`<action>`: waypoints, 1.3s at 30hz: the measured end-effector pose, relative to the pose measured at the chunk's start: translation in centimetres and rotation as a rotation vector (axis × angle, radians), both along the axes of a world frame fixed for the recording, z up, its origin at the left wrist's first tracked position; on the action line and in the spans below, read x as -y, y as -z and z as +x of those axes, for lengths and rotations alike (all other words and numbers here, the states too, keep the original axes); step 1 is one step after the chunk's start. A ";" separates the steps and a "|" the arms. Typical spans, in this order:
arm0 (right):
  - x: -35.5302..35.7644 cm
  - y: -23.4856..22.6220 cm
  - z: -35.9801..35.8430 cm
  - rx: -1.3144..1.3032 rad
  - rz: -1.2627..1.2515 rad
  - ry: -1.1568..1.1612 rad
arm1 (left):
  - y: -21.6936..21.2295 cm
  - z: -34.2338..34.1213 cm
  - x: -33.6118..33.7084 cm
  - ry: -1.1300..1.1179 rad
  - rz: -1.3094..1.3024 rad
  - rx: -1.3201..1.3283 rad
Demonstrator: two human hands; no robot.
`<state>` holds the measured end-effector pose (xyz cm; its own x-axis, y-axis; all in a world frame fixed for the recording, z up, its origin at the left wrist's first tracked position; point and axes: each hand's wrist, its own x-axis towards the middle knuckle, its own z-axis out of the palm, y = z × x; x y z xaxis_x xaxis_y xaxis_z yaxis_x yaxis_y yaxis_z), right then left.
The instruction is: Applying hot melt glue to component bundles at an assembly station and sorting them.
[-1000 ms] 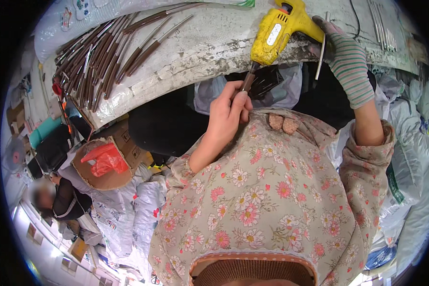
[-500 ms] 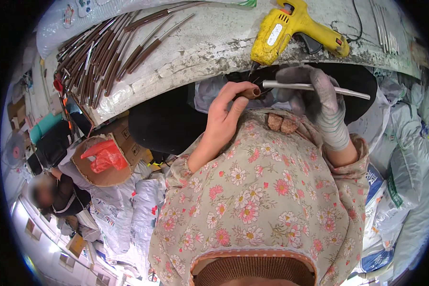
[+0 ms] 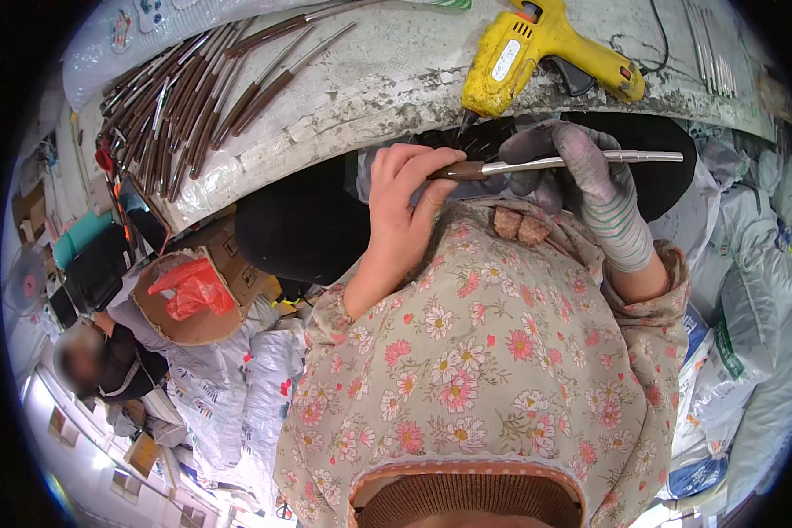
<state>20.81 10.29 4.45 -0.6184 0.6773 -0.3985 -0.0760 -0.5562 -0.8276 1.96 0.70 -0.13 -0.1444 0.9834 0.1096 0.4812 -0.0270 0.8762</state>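
Note:
My bare left hand [image 3: 400, 195] is closed around a brown tubular handle [image 3: 461, 172], most of which its fingers cover. In my right hand [image 3: 585, 167], which wears a greyish glove with a striped cuff, a silver metal rod [image 3: 642, 157] is gripped crosswise. The rod's left end meets the open end of the handle and looks inserted, so the two lie in one line. How deep it sits is hidden. Just beyond my hands, a yellow glue gun [image 3: 512, 63] rests on the table, its dark nozzle hanging over the near edge.
Several brown-handled metal rods [image 3: 172, 114] are piled on the worn white table [image 3: 396, 75] at left. Thin silver rods [image 3: 709, 53] lie at far right. A cardboard box [image 3: 198, 330] with a red plastic bag [image 3: 194, 289] stands left. White sacks [image 3: 737, 352] crowd the right; another person [image 3: 119, 356] is at left.
The metal rod and the brown handle, apart before, now meet end to end. My left hand has turned its handle into line with the rod.

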 end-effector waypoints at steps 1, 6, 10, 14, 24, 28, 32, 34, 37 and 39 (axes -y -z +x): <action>0.1 0.3 0.4 0.049 -0.021 0.005 | 0.1 0.2 -0.1 -0.007 -0.004 0.026; -0.9 -1.5 -0.1 0.266 0.316 0.004 | 0.2 -0.1 -0.1 -0.044 -0.024 0.042; -1.2 1.4 5.4 0.306 0.331 0.165 | -0.6 0.1 -0.8 -0.019 -0.011 -0.038; 0.6 -1.2 0.0 0.302 0.469 -0.113 | -1.7 1.9 -0.3 0.085 0.043 -0.054; 0.2 4.8 3.9 0.379 -0.012 -0.422 | -3.8 -1.2 -7.4 0.198 0.363 -0.716; -2.9 1.3 6.2 0.444 0.178 -0.215 | -5.7 -2.6 -22.0 0.103 0.542 -1.211; -9.1 -0.3 10.2 0.797 0.657 0.226 | -2.5 -4.4 -30.3 0.116 0.470 -1.610; -13.9 1.3 13.3 1.105 0.886 0.253 | -3.4 -6.1 -29.9 0.199 0.304 -1.651; -19.6 4.7 17.7 1.522 0.952 0.161 | -4.5 -5.6 -28.9 0.208 0.213 -1.673; -20.2 5.2 19.8 1.717 0.964 0.077 | -4.6 -3.7 -28.4 0.214 0.467 -1.458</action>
<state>40.57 30.52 -0.72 -0.0115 0.9999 0.0115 0.9998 0.0117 -0.0155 -1.77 29.11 4.50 0.4916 0.8104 0.3188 0.8340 -0.3327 -0.4402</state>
